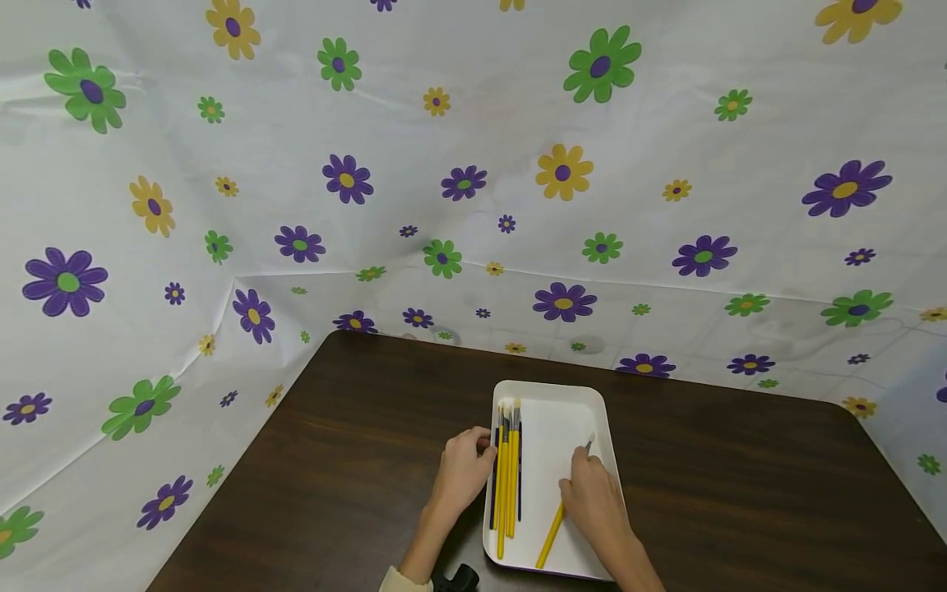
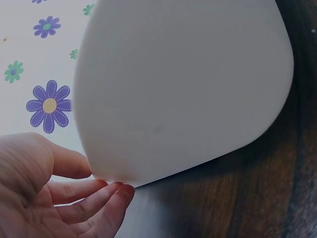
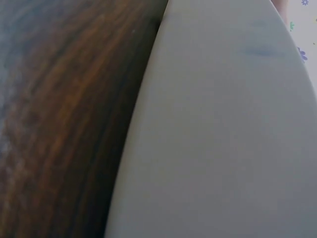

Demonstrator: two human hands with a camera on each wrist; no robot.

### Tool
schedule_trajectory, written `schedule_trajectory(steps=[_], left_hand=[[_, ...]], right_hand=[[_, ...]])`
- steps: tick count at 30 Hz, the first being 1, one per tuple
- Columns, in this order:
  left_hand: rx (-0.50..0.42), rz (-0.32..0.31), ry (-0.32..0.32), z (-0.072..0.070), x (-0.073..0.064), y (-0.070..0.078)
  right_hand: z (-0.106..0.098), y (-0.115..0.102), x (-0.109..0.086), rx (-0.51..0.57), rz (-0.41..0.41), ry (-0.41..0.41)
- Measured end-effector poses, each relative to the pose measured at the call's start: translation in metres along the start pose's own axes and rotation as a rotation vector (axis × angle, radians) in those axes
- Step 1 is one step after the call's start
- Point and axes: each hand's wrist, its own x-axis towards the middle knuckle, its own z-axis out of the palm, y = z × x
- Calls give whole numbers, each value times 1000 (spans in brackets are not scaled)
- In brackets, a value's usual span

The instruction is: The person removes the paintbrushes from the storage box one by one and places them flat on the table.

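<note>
Left hand (image 1: 466,464) pinches tray (image 1: 551,411); right hand (image 1: 592,493) grips paintbrush (image 1: 551,536).

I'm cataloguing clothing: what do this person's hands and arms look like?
The left hand and right hand are gloveless. A cream sleeve shows on the left forearm; none shows on the right. Whether the black item beside that sleeve is worn is unclear.

One tray (image 1: 562,419) is lying on one table (image 1: 740,477), one flowered sheet (image 1: 399,115) hanging behind. One yellow brush (image 1: 550,536) is lying apart; at least three yellow ones (image 1: 503,493) and two dark ones (image 1: 520,485) are lying grouped, exact count unclear. Two hands are showing: left hand (image 1: 464,464), right hand (image 1: 594,492).
</note>
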Motion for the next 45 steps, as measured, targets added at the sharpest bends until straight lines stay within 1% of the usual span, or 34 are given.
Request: schedule_trajectory(steps=[7,10,17,24,27,34,40,45], left_hand=[[5,-2,5,0,0,1],[8,-2,4,0,0,0],[12,5,2,0,0,0],[9,-2,8,0,-1,2],[8,-7,9,0,-1,2],[14,-9,8,0,-2,2],[27,-8,5,0,-2,2],[38,1,8,1,-1,1]], right_hand=[[1,1,1,49,44,-1],[2,1,2,62,50,8],[4,3,4,74,50,26],[4,5,5,94,34,28],[2,5,6,106,47,16],[-2,3,8,142,117,-53],[-2,1,8,139,135,-70],[-2,-1,7,102,135,-88]])
